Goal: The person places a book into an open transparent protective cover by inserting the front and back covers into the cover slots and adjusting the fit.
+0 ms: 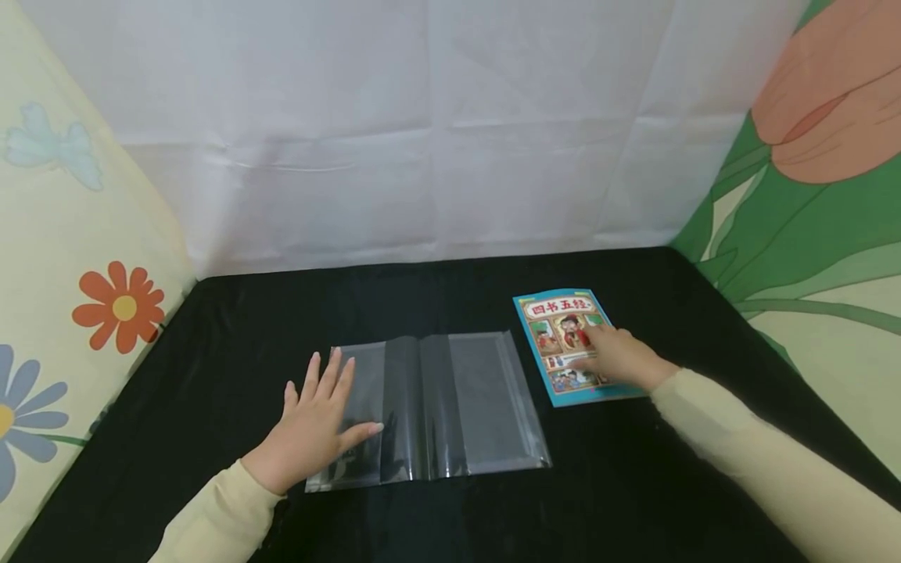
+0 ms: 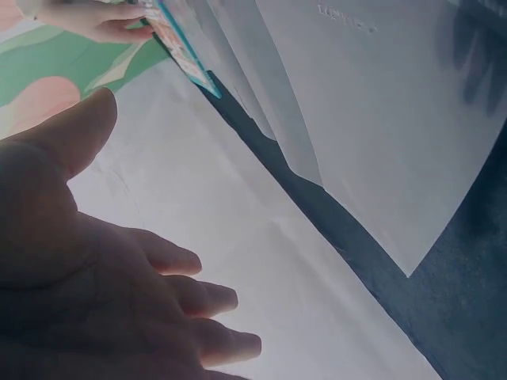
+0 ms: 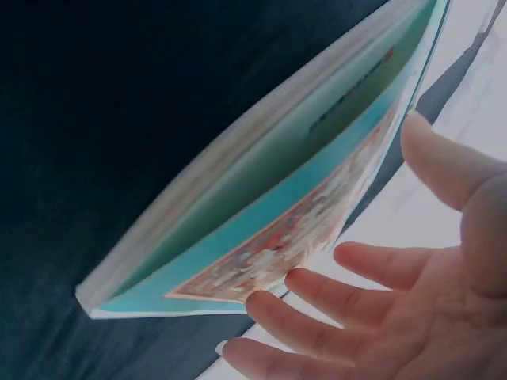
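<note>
A clear plastic book cover (image 1: pixel 489 403) lies spread flat on the black tabletop, a fold running down its middle. Over its left half is my left hand (image 1: pixel 306 434), fingers straight and spread. In the left wrist view the fingers of this hand (image 2: pixel 142 293) stretch out with nothing held. To the right of the cover lies a blue-edged picture book (image 1: pixel 545 338) with red characters in its title. My right hand (image 1: pixel 622 360) is at the book's right side, its fingers extended over the front. The right wrist view shows the book's front cover (image 3: pixel 285 229) slightly parted from the pages.
Black cloth (image 1: pixel 296 309) covers the table. A white cloth backdrop (image 1: pixel 422 172) rises behind the far edge. Panels printed with flowers stand at the left (image 1: pixel 42 258) and right (image 1: pixel 831 234).
</note>
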Available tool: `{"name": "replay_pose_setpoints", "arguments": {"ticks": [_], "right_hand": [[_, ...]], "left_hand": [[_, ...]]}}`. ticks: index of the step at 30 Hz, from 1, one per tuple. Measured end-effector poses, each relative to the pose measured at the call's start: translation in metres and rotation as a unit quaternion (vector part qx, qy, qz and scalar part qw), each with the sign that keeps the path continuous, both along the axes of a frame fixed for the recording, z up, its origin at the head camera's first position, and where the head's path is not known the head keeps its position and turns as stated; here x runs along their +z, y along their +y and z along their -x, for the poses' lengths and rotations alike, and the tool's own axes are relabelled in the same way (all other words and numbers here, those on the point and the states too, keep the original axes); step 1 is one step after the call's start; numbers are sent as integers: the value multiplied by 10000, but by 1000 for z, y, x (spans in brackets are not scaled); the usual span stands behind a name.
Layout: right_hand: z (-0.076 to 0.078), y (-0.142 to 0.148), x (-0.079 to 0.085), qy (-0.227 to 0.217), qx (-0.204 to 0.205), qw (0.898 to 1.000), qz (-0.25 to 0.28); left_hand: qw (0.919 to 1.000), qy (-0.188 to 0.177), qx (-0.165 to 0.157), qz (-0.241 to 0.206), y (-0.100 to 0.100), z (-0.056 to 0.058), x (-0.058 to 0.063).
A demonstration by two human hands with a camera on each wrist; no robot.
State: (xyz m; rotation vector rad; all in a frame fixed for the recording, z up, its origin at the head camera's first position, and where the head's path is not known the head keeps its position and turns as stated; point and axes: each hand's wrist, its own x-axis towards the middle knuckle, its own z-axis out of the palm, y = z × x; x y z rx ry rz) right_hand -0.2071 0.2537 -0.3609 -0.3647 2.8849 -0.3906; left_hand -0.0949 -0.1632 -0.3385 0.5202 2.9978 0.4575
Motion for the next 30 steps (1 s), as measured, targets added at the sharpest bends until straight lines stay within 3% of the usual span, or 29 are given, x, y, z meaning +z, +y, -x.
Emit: {"name": "replay_pose_setpoints", "arguments": {"ticks": [14, 22, 30], "right_hand": [[23, 17, 6, -804, -887, 9924, 286], [42, 32, -2, -1526, -1277, 9728, 1190], [48, 39, 1, -1798, -1490, 9678, 940]], "left_hand": [[9998, -40, -121, -180, 7, 6, -4], [9989, -266, -199, -330, 15, 10, -6], [9966, -511, -329, -550, 27, 16, -7]]}}
